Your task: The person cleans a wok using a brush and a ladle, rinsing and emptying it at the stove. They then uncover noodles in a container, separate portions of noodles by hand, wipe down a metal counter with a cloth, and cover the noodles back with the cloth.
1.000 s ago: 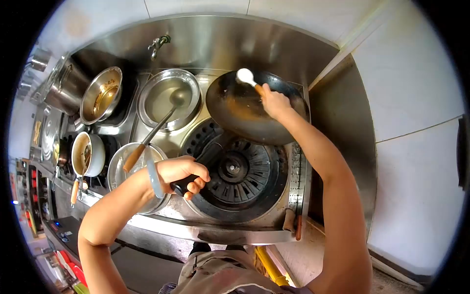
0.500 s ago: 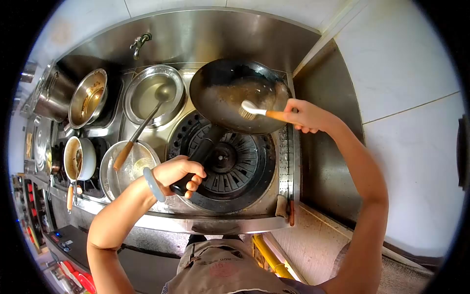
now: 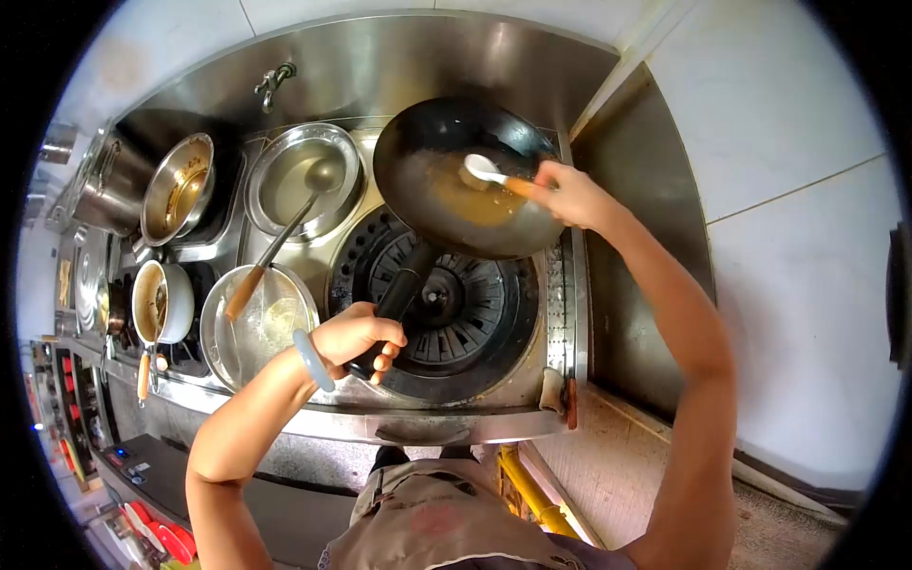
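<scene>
My left hand (image 3: 363,340) is closed round the black handle of a wok (image 3: 418,204), which is held tilted above the back of a round black burner (image 3: 465,328). Brownish liquid lies in the wok. In my right hand (image 3: 570,197) is the wooden handle of a scrub brush (image 3: 484,169) with a white head. The brush head is inside the wok, over the liquid, its bristles facing down and partly hidden.
Left of the burner, a ladle (image 3: 273,252) rests across a steel basin of water (image 3: 255,190) and a strainer (image 3: 214,347). Further left are a steel bowl (image 3: 201,152) and a white pot (image 3: 180,304). A tap (image 3: 274,85) juts from the back panel; a wall (image 3: 798,285) stands at right.
My right hand has moved the brush up and slightly left inside the wok. The wok has tilted a little, and more brownish liquid shows at its middle.
</scene>
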The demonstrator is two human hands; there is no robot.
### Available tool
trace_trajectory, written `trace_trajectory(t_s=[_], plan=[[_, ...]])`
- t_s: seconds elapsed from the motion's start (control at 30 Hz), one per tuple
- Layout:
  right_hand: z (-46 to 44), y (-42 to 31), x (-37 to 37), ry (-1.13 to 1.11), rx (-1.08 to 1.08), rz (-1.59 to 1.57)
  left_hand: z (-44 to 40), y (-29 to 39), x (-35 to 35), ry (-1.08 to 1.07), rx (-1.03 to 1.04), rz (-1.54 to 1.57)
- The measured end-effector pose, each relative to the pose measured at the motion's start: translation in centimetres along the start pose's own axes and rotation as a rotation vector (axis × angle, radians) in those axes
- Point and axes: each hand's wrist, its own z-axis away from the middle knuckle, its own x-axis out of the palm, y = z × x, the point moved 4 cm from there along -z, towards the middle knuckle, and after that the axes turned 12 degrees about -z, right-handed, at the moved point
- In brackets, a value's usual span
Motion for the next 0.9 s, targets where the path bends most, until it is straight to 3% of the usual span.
trace_trajectory(t_s=[0.07, 0.13, 0.27, 0.33, 0.37, 0.4, 0.47, 0.6, 0.73, 0.8, 0.9], plan=[[0.0, -1.2, 2.1, -0.194, 0.167, -0.343, 0.1, 0.0, 0.4, 0.021, -0.005, 0.006], [0.6, -1.9, 4.0, -0.353, 0.247, -0.45, 0.0, -0.1, 0.5, 0.009, -0.004, -0.005], [2.5, 1.5, 2.4, -0.393, 0.279, -0.191, 0.0, -0.3, 0.9, 0.053, 0.01, -0.038], [1.7, 5.4, 1.1, -0.267, 0.147, 0.029, 0.0, -0.4, 0.8, 0.035, 0.03, -0.017], [0.9, 7.0, 0.5, -0.115, -0.109, 0.189, -0.1, -0.5, 0.7, 0.032, 0.024, 0.012], [0.4, 7.6, 1.1, -0.114, -0.105, 0.186, -0.1, -0.5, 0.6, 0.027, 0.017, 0.039], [-0.3, 6.6, 0.9, 0.166, -0.281, 0.422, -0.1, -0.1, 0.3, -0.022, 0.03, 0.008], [-0.9, 3.6, 1.4, 0.232, -0.199, 0.524, 0.3, 0.4, -0.3, -0.006, 0.01, 0.002], [1.0, 1.7, 0.9, 0.15, -0.217, 0.136, -0.5, -1.1, -1.1, -0.065, -0.023, 0.143], [0.7, 1.0, 2.2, -0.105, -0.104, -0.139, -0.7, -1.7, -1.4, -0.134, 0.0, 0.255], [-1.7, 0.0, 5.6, -0.349, -0.076, -0.35, -0.8, -1.8, -1.7, -0.136, 0.007, 0.178]])
